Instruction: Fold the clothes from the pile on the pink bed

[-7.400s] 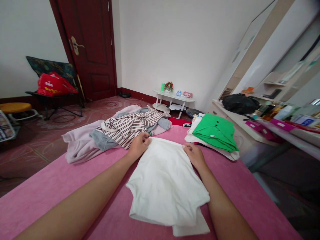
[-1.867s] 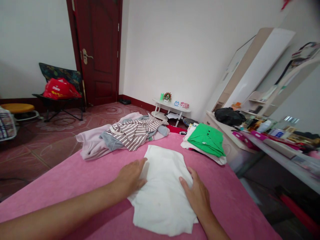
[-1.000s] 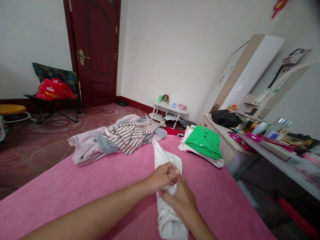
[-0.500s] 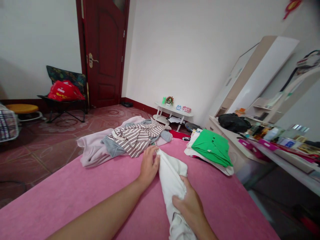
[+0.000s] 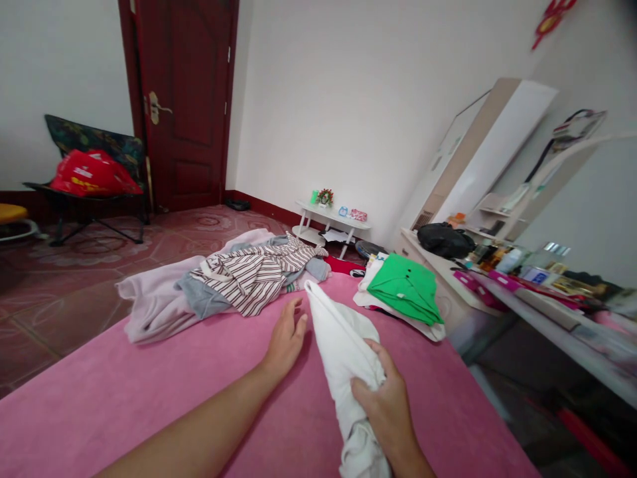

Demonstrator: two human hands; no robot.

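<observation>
A white garment lies folded into a long narrow strip on the pink bed cover, running from the bed's middle toward me. My right hand grips the near part of the strip, fingers wrapped around the cloth. Just left of the strip's far end, my left hand rests on the cover with fingers stretched out, holding nothing.
A heap of striped, grey and pale pink clothes lies at the bed's far edge. A folded green shirt tops a stack at the far right. A cluttered white desk stands right of the bed; a small white table and dark red door lie beyond.
The flat folded garment was gathered into a narrow strip. My left hand has let go of its far end and now lies open beside it; my right hand keeps its grip.
</observation>
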